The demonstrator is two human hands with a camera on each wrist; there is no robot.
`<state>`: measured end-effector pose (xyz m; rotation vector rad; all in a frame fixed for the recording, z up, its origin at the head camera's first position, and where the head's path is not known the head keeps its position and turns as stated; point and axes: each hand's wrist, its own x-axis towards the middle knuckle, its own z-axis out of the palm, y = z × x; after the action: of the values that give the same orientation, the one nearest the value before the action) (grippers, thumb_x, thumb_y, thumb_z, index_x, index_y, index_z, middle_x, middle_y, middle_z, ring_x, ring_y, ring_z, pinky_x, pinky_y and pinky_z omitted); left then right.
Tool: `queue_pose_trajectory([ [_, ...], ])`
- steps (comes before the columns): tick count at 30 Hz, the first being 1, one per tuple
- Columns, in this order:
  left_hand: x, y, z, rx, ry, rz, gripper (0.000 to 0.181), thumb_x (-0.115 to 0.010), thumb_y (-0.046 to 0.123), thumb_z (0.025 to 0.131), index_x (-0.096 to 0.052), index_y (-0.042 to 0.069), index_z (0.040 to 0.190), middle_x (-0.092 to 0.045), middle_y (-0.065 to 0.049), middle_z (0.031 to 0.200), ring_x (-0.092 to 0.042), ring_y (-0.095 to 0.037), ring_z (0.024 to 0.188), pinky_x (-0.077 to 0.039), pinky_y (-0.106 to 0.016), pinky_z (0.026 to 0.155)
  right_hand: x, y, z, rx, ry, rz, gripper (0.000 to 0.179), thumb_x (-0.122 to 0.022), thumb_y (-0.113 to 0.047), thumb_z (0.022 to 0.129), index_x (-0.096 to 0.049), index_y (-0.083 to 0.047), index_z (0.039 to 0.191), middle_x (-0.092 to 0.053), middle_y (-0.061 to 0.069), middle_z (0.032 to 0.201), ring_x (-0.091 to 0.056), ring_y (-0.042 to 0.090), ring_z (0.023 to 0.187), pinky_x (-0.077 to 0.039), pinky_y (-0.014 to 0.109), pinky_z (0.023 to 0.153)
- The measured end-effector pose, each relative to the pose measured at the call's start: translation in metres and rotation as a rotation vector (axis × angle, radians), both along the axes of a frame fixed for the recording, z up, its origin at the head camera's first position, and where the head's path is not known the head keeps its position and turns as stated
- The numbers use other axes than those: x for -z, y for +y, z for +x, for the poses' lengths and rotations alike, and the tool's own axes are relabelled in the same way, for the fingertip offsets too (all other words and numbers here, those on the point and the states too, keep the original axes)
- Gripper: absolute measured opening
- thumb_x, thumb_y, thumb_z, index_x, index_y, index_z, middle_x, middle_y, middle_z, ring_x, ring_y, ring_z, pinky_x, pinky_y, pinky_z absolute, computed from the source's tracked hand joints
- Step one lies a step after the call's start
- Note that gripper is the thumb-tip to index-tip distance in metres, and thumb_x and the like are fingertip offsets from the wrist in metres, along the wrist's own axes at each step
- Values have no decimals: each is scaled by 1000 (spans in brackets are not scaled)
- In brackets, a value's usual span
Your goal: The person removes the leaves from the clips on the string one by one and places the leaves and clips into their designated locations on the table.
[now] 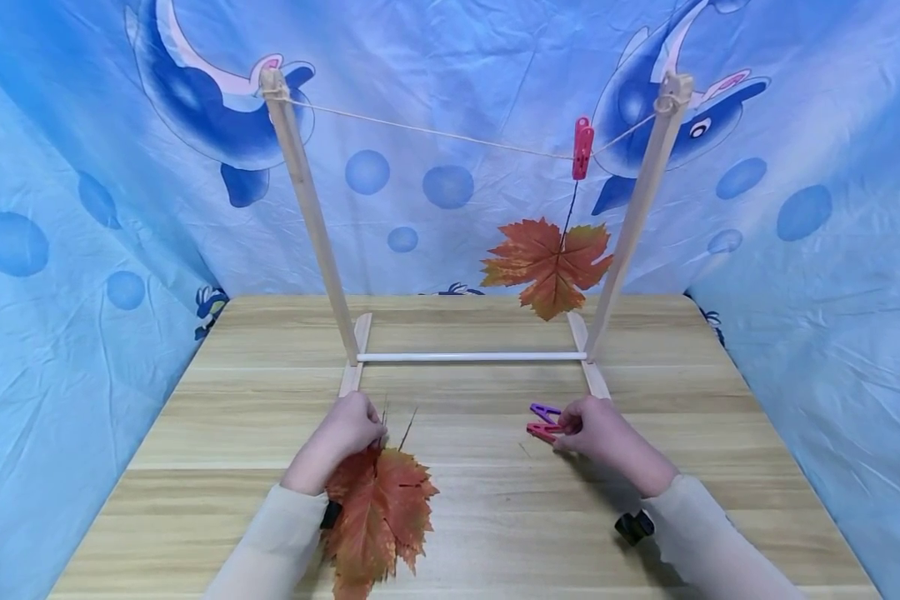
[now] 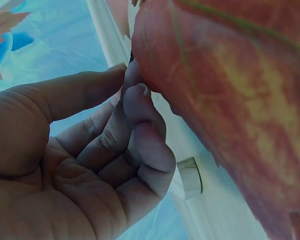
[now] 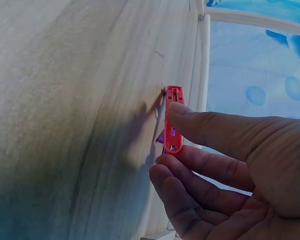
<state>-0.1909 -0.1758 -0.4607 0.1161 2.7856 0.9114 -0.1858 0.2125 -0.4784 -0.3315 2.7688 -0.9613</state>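
Note:
Above the table's left side, my left hand pinches a thin dark stem of an orange-red artificial maple leaf. Its thumb and forefinger meet at the stem in the left wrist view, where the leaf fills the right side. A second stem shows nearby; leaves seem to overlap, but how many I cannot tell. On the right, my right hand holds a red clothespin between thumb and fingers. A purple clothespin lies just beyond the red one, mostly hidden in the right wrist view.
A wooden frame with a left post and right post stands behind the hands. A sagging string joins their tops. From it a red clothespin hangs another maple leaf by its stem. A white rod links the feet.

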Motion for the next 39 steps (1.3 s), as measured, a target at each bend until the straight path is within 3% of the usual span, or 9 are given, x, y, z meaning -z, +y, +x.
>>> queue_pose_trajectory([
  [10, 3, -5, -2, -18, -32, -4, 31, -75, 5, 86, -68, 4, 56, -60, -3, 55, -52, -15, 52, -43, -28, 50, -3, -1, 2, -11, 3, 4, 20, -89, -8, 77, -76, -1, 89, -65, -1, 76, -59, 14, 70, -52, 34, 66],
  [17, -3, -2, 0, -41, -13, 30, 24, -76, 11, 90, -71, 2, 68, -60, -3, 62, -54, -18, 59, -46, -32, 54, -6, 1, 4, 29, -28, -20, 21, -88, -10, 79, -76, 0, 94, -67, 0, 80, -61, 15, 74, -53, 34, 67],
  [24, -11, 0, -5, 23, 89, 153, 14, -72, 13, 95, -77, 3, 87, -67, -1, 77, -60, -16, 69, -53, -36, 65, -18, 1, 3, 19, 12, -47, 15, -79, -8, 89, -77, 1, 101, -69, 0, 84, -63, 15, 75, -55, 35, 67],
  [28, -16, 5, -6, 33, 162, 195, 15, -73, 14, 95, -78, 1, 99, -72, -3, 90, -66, -18, 83, -55, -40, 77, -25, 0, 3, 20, 48, -84, 18, -76, -7, 91, -76, 4, 105, -71, 3, 87, -65, 16, 78, -56, 36, 69],
  [31, -20, 9, -7, 27, 200, 242, 18, -73, 13, 95, -77, -1, 105, -73, -5, 95, -67, -20, 89, -55, -41, 79, -30, 0, 4, 40, 70, -109, 22, -78, -10, 91, -75, 5, 107, -72, 4, 90, -66, 18, 82, -56, 37, 71],
  [39, -30, 21, -10, 12, 295, 369, 15, -73, 10, 94, -77, 1, 106, -74, -7, 99, -69, -22, 91, -56, -41, 81, -46, -4, 4, 60, 198, -145, 24, -80, -12, 89, -76, 2, 108, -73, 6, 96, -68, 20, 86, -57, 38, 75],
])
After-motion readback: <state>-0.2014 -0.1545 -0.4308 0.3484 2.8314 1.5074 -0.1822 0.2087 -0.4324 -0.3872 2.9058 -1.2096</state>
